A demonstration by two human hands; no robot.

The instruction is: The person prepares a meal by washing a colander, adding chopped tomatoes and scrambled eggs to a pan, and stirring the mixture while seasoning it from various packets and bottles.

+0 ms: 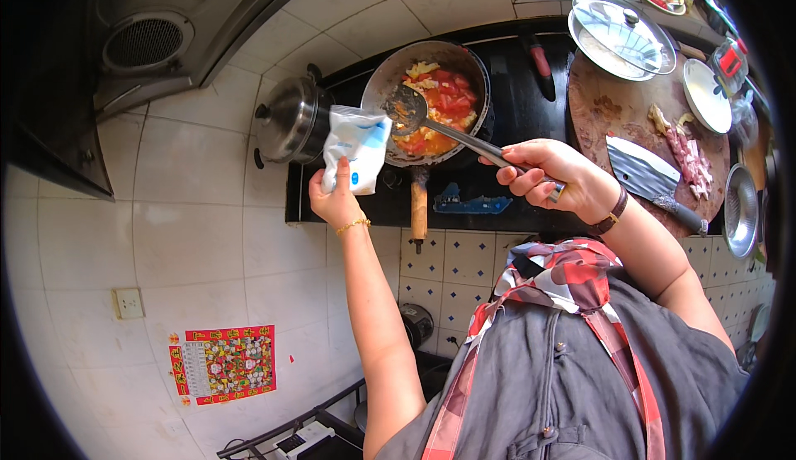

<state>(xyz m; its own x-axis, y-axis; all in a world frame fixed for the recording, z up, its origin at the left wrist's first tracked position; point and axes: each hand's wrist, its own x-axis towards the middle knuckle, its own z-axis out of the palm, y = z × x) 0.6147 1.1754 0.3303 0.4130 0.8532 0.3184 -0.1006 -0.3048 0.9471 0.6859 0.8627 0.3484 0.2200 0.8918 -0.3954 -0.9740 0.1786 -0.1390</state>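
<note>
My left hand (337, 194) grips a white and blue plastic packet (356, 142) by its lower part, beside the left rim of a wok (379, 74). The packet's contents are hidden. In my right hand (541, 170) is the metal handle of a ladle (407, 109), whose bowl rests over the left part of the wok, with bits of food in it. Chopped tomato and scrambled egg (444, 102) in reddish liquid lie in the wok. The wok's wooden handle (420, 208) points towards me.
A lidded steel pot (289, 121) stands left of the wok. At right, a round chopping board (597, 99) bears a cleaver (643, 170) and cut raw meat (690, 161). Near it are a glass-lidded dish (622, 40), a white plate (707, 96) and a metal bowl (740, 211).
</note>
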